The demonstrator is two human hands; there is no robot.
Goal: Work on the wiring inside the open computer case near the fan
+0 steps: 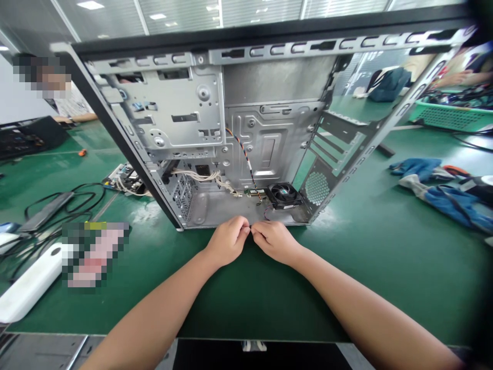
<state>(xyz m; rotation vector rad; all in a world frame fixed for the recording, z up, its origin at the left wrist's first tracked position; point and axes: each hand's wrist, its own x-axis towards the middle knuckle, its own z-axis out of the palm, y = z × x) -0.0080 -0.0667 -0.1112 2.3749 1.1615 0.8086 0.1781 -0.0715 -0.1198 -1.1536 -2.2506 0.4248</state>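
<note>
An open grey metal computer case lies on the green table in front of me, its inside facing me. A black cooling fan and a small circuit board lie on its floor, with cream and coloured cables running across. My left hand and my right hand meet at the case's near edge, fingers curled and pinched together. Both pinch something small that I cannot make out.
A white power strip and black cables lie at the left. Blue cloth lies at the right, with a green basket behind it. Another circuit board sits left of the case. A person sits at the far left.
</note>
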